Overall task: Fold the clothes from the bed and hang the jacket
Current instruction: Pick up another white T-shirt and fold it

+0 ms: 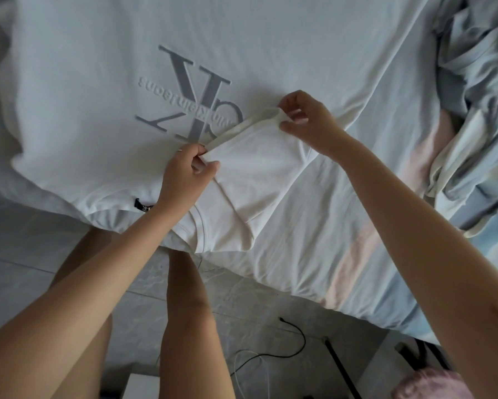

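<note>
Folding the white tee [98, 116], spread logo-up along the near edge of the bed [314, 254]. Pinching the sleeve [256, 171] hem with left hand [184, 174] and right hand [308, 122], fingers closed on its corners, probably to lay it flat. Leaving the crumpled pile [478, 82] at the right edge for later, probably.

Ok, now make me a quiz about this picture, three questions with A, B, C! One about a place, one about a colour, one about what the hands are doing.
1. Where does the T-shirt lie? A) on the bed B) in a drawer C) on a chair
2. What colour is its big logo? A) red B) grey C) green
3. What do the left hand and right hand do to the sleeve? A) both pinch it B) only one touches it C) neither touches it

Answers: 1 A, it lies spread out there. 2 B, grey letters on white cloth. 3 A, each hand pinches the sleeve's edge.
</note>
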{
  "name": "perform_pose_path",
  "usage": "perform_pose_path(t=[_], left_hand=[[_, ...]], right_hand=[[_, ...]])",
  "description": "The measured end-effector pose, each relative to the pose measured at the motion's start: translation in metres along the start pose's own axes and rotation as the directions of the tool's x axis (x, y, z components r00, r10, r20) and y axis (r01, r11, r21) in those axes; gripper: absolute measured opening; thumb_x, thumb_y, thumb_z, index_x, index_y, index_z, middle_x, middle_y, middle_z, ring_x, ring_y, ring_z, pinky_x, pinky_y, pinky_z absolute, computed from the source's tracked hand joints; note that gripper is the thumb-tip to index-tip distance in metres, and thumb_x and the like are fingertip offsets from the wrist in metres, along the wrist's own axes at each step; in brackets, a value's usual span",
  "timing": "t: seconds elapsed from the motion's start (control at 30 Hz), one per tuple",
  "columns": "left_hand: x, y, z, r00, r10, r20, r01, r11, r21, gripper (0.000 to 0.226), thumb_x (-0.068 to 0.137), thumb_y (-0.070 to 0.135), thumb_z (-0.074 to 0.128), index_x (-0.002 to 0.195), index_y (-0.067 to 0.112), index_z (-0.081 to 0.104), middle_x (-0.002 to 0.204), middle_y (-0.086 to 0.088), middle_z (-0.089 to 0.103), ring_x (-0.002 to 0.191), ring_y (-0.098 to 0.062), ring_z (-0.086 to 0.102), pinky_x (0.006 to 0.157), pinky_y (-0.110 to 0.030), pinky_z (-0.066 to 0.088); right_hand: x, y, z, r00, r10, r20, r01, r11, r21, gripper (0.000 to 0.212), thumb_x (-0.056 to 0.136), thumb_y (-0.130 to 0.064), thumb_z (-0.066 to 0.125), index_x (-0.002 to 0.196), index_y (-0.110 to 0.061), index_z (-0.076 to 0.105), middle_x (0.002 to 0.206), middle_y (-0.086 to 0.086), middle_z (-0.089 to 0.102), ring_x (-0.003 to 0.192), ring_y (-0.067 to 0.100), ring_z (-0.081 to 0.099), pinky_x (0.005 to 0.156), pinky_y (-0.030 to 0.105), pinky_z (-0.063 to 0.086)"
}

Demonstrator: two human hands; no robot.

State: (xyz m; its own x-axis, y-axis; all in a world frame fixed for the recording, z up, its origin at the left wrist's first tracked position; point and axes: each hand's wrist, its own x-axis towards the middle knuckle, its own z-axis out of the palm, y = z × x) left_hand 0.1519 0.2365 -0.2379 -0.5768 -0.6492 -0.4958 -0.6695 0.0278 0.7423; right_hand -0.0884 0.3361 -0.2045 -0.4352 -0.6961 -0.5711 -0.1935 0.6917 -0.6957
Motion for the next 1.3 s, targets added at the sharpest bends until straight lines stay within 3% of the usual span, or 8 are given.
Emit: perform_pose_path(t=[0.23, 0.37, 0.53, 0.67, 0.73, 0.9, 1.13, 1.3], left_hand=[[0.002, -0.001, 0.000, 0.990, -0.010, -0.138, -0.002, 0.996, -0.084, 0.016, 0.085, 0.020, 0.067, 0.080, 0.012, 0.054, 0.069, 0.008, 0.049, 0.063, 0.001, 0.047, 0.064, -0.012, 0.037], [0.004, -0.004, -0.001, 0.991, -0.084, -0.104, 0.058, 0.972, -0.226, 0.011, 0.087, 0.018, 0.061, 0.088, 0.009, 0.056, 0.078, -0.009, 0.059, 0.073, -0.022, 0.059, 0.072, -0.034, 0.053], [0.007, -0.004, -0.001, 0.990, 0.075, -0.119, -0.075, 0.997, 0.002, 0.012, 0.086, 0.013, 0.057, 0.097, 0.008, 0.055, 0.087, -0.004, 0.053, 0.078, -0.020, 0.053, 0.076, -0.034, 0.048], [0.009, 0.001, 0.005, 0.984, -0.016, -0.175, 0.008, 0.999, -0.046, 0.016, 0.085, 0.018, 0.065, 0.095, 0.008, 0.057, 0.078, 0.005, 0.053, 0.069, -0.004, 0.049, 0.067, -0.017, 0.040], [0.011, 0.001, 0.006, 0.972, -0.084, -0.220, 0.052, 0.988, -0.147, 0.012, 0.083, 0.012, 0.065, 0.087, 0.013, 0.054, 0.072, 0.010, 0.050, 0.062, 0.003, 0.049, 0.064, -0.013, 0.038], [-0.001, 0.008, 0.014, 0.906, -0.301, -0.299, 0.120, 0.857, -0.501, 0.023, 0.084, 0.005, 0.061, 0.094, 0.015, 0.043, 0.082, 0.003, 0.053, 0.068, -0.004, 0.054, 0.070, -0.032, 0.051], [-0.071, 0.028, 0.067, 0.810, -0.571, 0.133, 0.503, 0.561, -0.658, 0.045, 0.083, 0.019, 0.071, 0.117, 0.000, 0.050, 0.100, -0.007, 0.064, 0.086, -0.015, 0.061, 0.074, -0.028, 0.050], [-0.099, 0.032, 0.083, 0.854, -0.511, 0.103, 0.438, 0.596, -0.673, 0.013, 0.085, 0.009, 0.067, 0.093, 0.012, 0.057, 0.083, 0.004, 0.064, 0.072, 0.001, 0.059, 0.067, -0.015, 0.047]], right_hand=[[0.009, -0.008, 0.009, 0.993, -0.030, -0.114, 0.004, 0.975, -0.223, 0.021, 0.083, -0.027, 0.069, 0.096, -0.012, 0.063, 0.074, -0.004, 0.052, 0.067, 0.009, 0.047, 0.065, 0.022, 0.038], [0.025, 0.000, 0.008, 0.969, 0.163, -0.186, -0.180, 0.980, -0.081, 0.026, 0.085, -0.032, 0.067, 0.070, -0.016, 0.053, 0.059, -0.008, 0.040, 0.056, 0.005, 0.037, 0.061, 0.025, 0.033], [0.032, 0.000, 0.007, 0.965, 0.197, -0.174, -0.220, 0.967, -0.129, 0.052, 0.087, -0.045, 0.062, 0.054, -0.019, 0.033, 0.038, -0.011, 0.031, 0.050, 0.013, 0.036, 0.058, 0.035, 0.037], [0.027, 0.004, -0.001, 0.991, 0.130, -0.030, -0.132, 0.987, -0.088, 0.029, 0.086, -0.031, 0.068, 0.081, -0.003, 0.063, 0.059, -0.011, 0.044, 0.056, 0.005, 0.042, 0.058, 0.026, 0.038], [0.024, 0.003, -0.001, 0.996, 0.086, -0.033, -0.087, 0.995, -0.055, 0.006, 0.085, -0.019, 0.068, 0.082, -0.017, 0.063, 0.067, -0.010, 0.052, 0.062, 0.002, 0.046, 0.061, 0.020, 0.039], [0.020, -0.004, 0.008, 0.988, 0.062, -0.138, -0.078, 0.990, -0.116, 0.016, 0.087, -0.031, 0.065, 0.075, -0.028, 0.055, 0.071, -0.011, 0.054, 0.065, 0.002, 0.048, 0.068, 0.023, 0.039], [-0.006, -0.006, -0.014, 0.968, 0.151, -0.202, -0.251, 0.643, -0.724, 0.051, 0.091, -0.057, 0.041, 0.098, -0.014, 0.068, 0.102, 0.009, 0.067, 0.104, 0.031, 0.059, 0.084, 0.036, 0.044], [-0.027, 0.009, -0.030, 0.988, 0.152, -0.015, -0.131, 0.789, -0.600, 0.031, 0.086, -0.033, 0.062, 0.113, -0.018, 0.065, 0.116, -0.001, 0.065, 0.109, 0.020, 0.058, 0.087, 0.026, 0.040]])
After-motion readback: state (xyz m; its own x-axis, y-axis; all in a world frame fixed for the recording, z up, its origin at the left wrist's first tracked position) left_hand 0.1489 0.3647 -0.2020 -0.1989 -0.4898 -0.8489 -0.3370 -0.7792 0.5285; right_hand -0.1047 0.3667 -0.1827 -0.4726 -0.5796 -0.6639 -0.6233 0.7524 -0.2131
